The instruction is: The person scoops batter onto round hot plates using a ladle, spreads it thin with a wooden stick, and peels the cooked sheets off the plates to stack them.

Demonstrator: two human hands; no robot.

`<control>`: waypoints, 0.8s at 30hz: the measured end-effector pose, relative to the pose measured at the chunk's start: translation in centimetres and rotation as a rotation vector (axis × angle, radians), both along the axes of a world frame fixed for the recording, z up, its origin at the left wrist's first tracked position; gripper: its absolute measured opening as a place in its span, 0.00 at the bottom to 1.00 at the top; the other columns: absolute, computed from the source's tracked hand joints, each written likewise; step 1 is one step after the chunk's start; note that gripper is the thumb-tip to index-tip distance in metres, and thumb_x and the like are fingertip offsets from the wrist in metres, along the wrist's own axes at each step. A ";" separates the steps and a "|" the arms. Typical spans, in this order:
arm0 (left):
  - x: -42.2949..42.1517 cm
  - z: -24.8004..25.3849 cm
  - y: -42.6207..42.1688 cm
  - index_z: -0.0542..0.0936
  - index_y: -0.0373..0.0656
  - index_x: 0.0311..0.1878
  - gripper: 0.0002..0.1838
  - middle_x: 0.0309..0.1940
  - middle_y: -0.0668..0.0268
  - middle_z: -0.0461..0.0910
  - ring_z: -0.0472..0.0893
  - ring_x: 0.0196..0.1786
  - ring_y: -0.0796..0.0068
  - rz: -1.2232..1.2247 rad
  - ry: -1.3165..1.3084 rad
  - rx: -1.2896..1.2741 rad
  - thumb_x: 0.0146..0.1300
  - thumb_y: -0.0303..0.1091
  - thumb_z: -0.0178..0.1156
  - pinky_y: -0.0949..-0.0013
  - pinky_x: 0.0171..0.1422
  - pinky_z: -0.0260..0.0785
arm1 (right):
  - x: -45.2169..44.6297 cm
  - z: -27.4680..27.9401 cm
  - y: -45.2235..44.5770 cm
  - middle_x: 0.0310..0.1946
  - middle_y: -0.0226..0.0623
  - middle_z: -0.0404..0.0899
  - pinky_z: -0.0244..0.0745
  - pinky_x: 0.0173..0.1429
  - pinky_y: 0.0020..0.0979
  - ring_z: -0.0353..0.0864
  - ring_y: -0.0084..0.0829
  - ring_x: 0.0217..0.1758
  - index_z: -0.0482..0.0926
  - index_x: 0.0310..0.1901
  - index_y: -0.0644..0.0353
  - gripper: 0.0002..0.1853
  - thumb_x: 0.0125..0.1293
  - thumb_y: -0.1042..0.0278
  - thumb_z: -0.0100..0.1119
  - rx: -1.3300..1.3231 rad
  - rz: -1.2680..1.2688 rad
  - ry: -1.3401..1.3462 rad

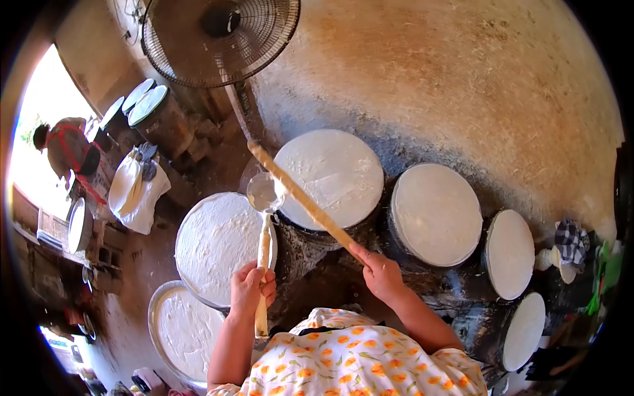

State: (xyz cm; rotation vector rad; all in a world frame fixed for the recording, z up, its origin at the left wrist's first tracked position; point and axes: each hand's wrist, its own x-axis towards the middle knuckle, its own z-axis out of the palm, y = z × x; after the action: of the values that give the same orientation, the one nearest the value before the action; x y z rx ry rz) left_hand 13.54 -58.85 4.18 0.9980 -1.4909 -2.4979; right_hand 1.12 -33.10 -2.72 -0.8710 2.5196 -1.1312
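Observation:
My left hand (251, 287) is closed around the wooden handle of a ladle (263, 241). The ladle's round bowl points away from me, between two white-topped drums. In my right hand (383, 276) is the near end of a long wooden stick (304, 200), smeared with something pale. It slants up and left past the ladle's bowl; whether the two touch, I cannot tell. Beneath the stick is a round white top (330, 175) with a wet-looking, uneven surface. Another lumpy white top (221, 244) lies left of the ladle.
A wide pan (156, 323) of white mixture stands at lower left. More white-topped drums (436, 214) curve round to the right. A caged fan (221, 39) stands at the back by the wall (449, 86). Far left, a person (69, 152) bends near a white sack (135, 198).

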 end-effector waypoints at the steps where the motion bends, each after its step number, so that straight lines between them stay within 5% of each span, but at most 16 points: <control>1: 0.5 0.1 0.3 0.71 0.33 0.40 0.09 0.23 0.68 0.67 0.63 0.14 0.85 0.031 0.004 -0.021 0.63 0.29 0.46 0.79 0.12 0.57 | -0.7 -0.8 -0.2 0.50 0.46 0.77 0.78 0.42 0.39 0.79 0.48 0.44 0.69 0.63 0.46 0.32 0.55 0.82 0.47 -0.070 -0.056 0.148; 3: 0.7 0.3 0.0 0.71 0.32 0.45 0.11 0.23 0.69 0.66 0.62 0.14 0.86 0.023 0.074 0.187 0.64 0.29 0.47 0.79 0.12 0.57 | -2.6 -1.8 -1.0 0.50 0.47 0.77 0.77 0.44 0.42 0.78 0.51 0.45 0.66 0.64 0.46 0.33 0.55 0.83 0.46 -0.230 -0.149 0.330; 5: 1.3 0.1 -0.5 0.68 0.28 0.57 0.19 0.22 0.71 0.65 0.62 0.14 0.89 -0.029 0.211 0.488 0.66 0.29 0.47 0.81 0.12 0.56 | -4.0 -4.2 -0.8 0.51 0.49 0.76 0.76 0.47 0.44 0.77 0.52 0.48 0.63 0.66 0.47 0.34 0.56 0.83 0.46 -0.118 -0.257 0.063; 7: 2.9 0.4 -1.1 0.66 0.28 0.59 0.20 0.22 0.72 0.65 0.62 0.14 0.89 -0.026 0.313 0.556 0.66 0.29 0.47 0.82 0.12 0.57 | -3.3 -7.3 -0.4 0.50 0.53 0.75 0.75 0.46 0.45 0.78 0.54 0.45 0.60 0.67 0.46 0.34 0.57 0.81 0.46 -0.068 -0.210 0.040; 11: 8.6 2.3 -3.7 0.56 0.27 0.66 0.26 0.23 0.67 0.67 0.66 0.14 0.85 0.086 0.637 0.539 0.68 0.29 0.45 0.79 0.10 0.58 | -0.8 -6.3 0.5 0.55 0.52 0.73 0.73 0.56 0.38 0.75 0.49 0.55 0.63 0.66 0.48 0.34 0.55 0.83 0.45 0.442 0.033 -0.347; 14: 15.5 4.1 -6.6 0.49 0.28 0.68 0.28 0.26 0.61 0.67 0.64 0.13 0.80 0.228 0.824 0.369 0.68 0.25 0.44 0.74 0.11 0.57 | -3.2 -8.7 2.2 0.57 0.49 0.73 0.74 0.54 0.36 0.78 0.47 0.53 0.69 0.63 0.48 0.31 0.56 0.83 0.44 -0.082 -0.072 0.027; 18: 21.5 5.8 -7.8 0.58 0.27 0.65 0.25 0.22 0.67 0.65 0.63 0.11 0.86 0.689 0.595 -0.258 0.68 0.30 0.47 0.80 0.08 0.60 | -5.2 -5.9 -1.0 0.56 0.51 0.73 0.71 0.57 0.36 0.75 0.44 0.58 0.61 0.67 0.49 0.36 0.54 0.84 0.46 0.103 -0.526 -0.329; 20: 24.5 3.3 -8.9 0.66 0.31 0.57 0.18 0.21 0.68 0.66 0.64 0.12 0.86 0.787 0.494 -0.347 0.68 0.32 0.48 0.80 0.09 0.60 | -2.5 -11.1 -1.0 0.47 0.57 0.77 0.73 0.47 0.45 0.78 0.56 0.46 0.58 0.69 0.41 0.38 0.55 0.82 0.46 0.045 -0.179 0.099; 22: 28.5 -2.5 -10.6 0.72 0.37 0.40 0.08 0.18 0.69 0.68 0.66 0.12 0.85 0.932 0.131 -0.550 0.68 0.32 0.48 0.79 0.10 0.61 | 0.1 -9.3 -2.0 0.53 0.54 0.74 0.72 0.53 0.42 0.74 0.52 0.54 0.62 0.67 0.40 0.37 0.54 0.82 0.45 0.023 0.066 -0.080; 24: 30.3 -7.0 -11.1 0.69 0.42 0.28 0.10 0.15 0.69 0.69 0.68 0.12 0.82 1.042 -0.096 -0.399 0.67 0.32 0.48 0.75 0.12 0.63 | 1.3 -8.6 -3.3 0.55 0.53 0.72 0.73 0.54 0.38 0.72 0.50 0.57 0.64 0.66 0.41 0.36 0.54 0.82 0.44 -0.061 0.129 -0.116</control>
State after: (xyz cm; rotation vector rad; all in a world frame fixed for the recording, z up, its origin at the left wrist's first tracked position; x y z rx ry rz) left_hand 43.84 -69.92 -2.82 1.3361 -0.9946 -1.3854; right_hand 2.39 -36.37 -11.30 -0.9395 2.3122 -1.1862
